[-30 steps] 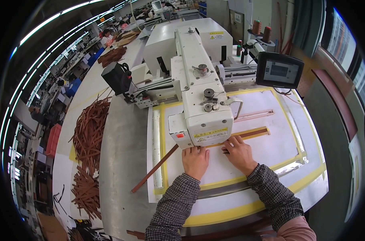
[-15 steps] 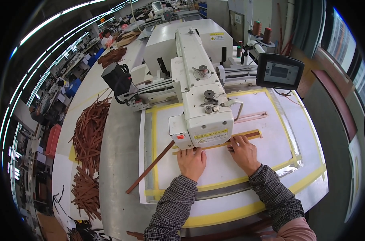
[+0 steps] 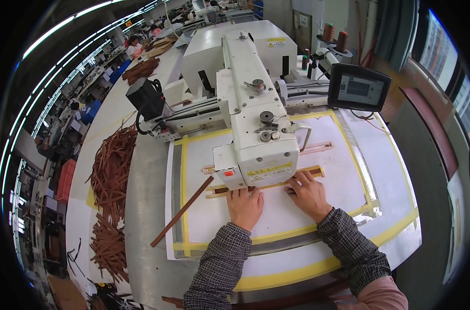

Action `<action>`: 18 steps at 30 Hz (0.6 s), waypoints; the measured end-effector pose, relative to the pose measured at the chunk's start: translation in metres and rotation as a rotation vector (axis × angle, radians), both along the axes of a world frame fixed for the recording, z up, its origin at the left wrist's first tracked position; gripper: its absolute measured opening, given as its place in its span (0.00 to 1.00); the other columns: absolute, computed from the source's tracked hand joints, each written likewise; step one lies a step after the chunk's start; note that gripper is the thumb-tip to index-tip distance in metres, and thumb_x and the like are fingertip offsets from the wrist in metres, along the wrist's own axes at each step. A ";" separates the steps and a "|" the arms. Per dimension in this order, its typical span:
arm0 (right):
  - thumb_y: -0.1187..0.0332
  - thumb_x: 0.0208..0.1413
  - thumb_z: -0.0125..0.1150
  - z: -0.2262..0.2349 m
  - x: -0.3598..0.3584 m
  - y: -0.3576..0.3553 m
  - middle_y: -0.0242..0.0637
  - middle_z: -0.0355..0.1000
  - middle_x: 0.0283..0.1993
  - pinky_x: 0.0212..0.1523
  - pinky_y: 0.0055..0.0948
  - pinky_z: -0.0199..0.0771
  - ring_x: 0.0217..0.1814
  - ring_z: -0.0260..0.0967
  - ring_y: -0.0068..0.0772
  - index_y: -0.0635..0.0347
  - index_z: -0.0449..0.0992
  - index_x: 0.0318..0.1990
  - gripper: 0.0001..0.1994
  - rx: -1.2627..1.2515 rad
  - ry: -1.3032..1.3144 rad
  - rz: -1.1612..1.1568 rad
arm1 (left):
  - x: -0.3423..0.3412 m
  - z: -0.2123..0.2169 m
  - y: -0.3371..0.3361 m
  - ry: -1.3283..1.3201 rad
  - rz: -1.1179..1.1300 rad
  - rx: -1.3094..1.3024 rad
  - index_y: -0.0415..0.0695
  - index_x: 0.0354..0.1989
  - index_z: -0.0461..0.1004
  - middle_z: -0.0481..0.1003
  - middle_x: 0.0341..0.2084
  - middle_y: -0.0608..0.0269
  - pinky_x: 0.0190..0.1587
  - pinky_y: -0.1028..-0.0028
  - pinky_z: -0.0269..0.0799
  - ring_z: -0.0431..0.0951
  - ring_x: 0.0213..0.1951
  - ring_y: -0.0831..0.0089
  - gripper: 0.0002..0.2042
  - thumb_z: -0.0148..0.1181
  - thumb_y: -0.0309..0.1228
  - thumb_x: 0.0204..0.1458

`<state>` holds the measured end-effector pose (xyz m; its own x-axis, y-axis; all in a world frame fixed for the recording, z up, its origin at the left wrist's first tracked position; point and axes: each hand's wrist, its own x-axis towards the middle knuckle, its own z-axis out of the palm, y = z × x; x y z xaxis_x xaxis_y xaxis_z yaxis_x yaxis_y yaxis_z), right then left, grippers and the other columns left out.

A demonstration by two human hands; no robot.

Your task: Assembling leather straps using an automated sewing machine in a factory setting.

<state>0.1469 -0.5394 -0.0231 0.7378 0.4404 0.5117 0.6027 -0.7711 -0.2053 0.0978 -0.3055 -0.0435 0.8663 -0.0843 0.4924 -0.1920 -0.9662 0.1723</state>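
Observation:
A white template sheet [image 3: 276, 223] edged with yellow tape lies under the white sewing machine head [image 3: 266, 155]. In its slot sits a brown strip [image 3: 314, 171], partly hidden by the head and my fingers. My left hand [image 3: 244, 207] lies flat at the strip's near side, its fingers outstretched and the tips partly hidden below the head. My right hand [image 3: 310, 195] presses on the strip right of the head, fingers bent together. Something small and dark shows by its thumb, too small to name. A loose brown strip [image 3: 182, 212] slants across the sheet's left edge.
Tangled brown strips [image 3: 111, 170] heap on the table at left, with a shorter bundle [image 3: 108, 248] nearer me. A control screen [image 3: 360, 89] stands at the right, thread spools [image 3: 342, 41] behind it. A red crate [image 3: 66, 181] stands beyond the table's left edge.
The template sheet has shifted left under the machine head, carrying the strips with it. More of its left slots now shows. My right hand has moved slightly left; my left hand has barely moved.

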 end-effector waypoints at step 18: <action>0.61 0.54 0.74 0.006 0.003 -0.001 0.32 0.77 0.54 0.43 0.34 0.85 0.59 0.75 0.36 0.61 0.84 0.53 0.21 -0.038 0.011 0.088 | -0.001 0.010 -0.003 0.010 -0.043 -0.005 0.52 0.51 0.86 0.78 0.44 0.56 0.61 0.49 0.65 0.74 0.54 0.54 0.14 0.68 0.41 0.59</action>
<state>0.1496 -0.5406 -0.0175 0.7006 0.5228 0.4857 0.6665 -0.7225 -0.1838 0.0970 -0.3086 -0.0332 0.8666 -0.1196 0.4845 -0.2320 -0.9561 0.1789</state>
